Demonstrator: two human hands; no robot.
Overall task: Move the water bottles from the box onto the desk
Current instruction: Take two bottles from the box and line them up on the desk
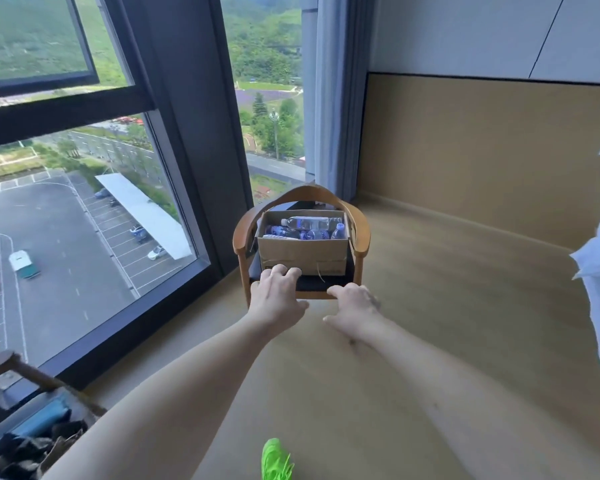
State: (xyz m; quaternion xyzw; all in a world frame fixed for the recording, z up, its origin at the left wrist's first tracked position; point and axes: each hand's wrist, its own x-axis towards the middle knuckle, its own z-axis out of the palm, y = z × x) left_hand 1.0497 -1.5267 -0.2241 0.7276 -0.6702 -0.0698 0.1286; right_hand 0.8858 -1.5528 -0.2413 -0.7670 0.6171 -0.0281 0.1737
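Daylit window (84, 202), wooden floor (430, 306), wooden armchair (361, 233).

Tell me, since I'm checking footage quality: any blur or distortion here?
Head view: wide-angle bending bows the window frame and stretches both forearms; daylit, no harsh glare; the water bottles in the box look soft; the hands look slightly smeared.

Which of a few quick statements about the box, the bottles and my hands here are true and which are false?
1. The cardboard box sits on a wooden chair. True.
2. The water bottles stand upright on the floor. False: they lie inside the box.
3. Both hands reach toward the chair, holding nothing. True: left hand and right hand are empty.
4. The chair stands beside a large window. True.
5. The box's top is taped shut. False: it is open, with the bottles showing.
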